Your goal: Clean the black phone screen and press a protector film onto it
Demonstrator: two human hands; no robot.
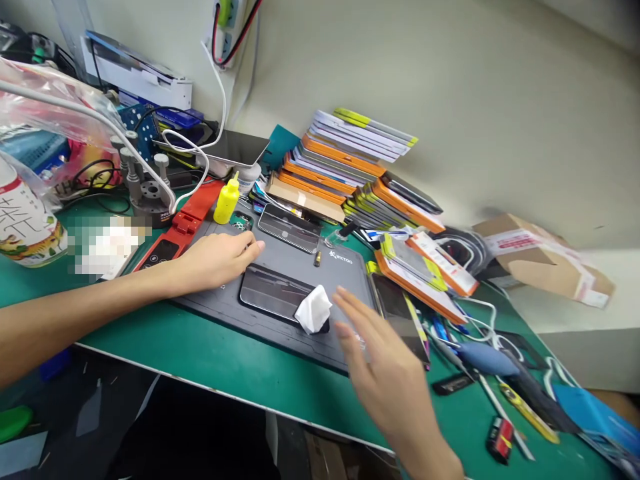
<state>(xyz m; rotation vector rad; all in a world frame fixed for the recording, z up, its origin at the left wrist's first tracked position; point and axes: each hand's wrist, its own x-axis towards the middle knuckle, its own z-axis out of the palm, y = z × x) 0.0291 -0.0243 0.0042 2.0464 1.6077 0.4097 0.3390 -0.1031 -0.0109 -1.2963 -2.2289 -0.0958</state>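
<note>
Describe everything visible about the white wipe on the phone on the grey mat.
The white wipe is a small crumpled piece, cloth or tissue, bunched into a peak. It sits on the lower right corner of the dark-screened phone lying flat on the grey mat. The right hand hovers just beside it, apparently not touching.

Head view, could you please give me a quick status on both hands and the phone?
Left hand flat on grey mat, empty. Right hand open, hovering, empty. Phone face-up on mat, white wipe on its right end. Nothing blocking.
</note>
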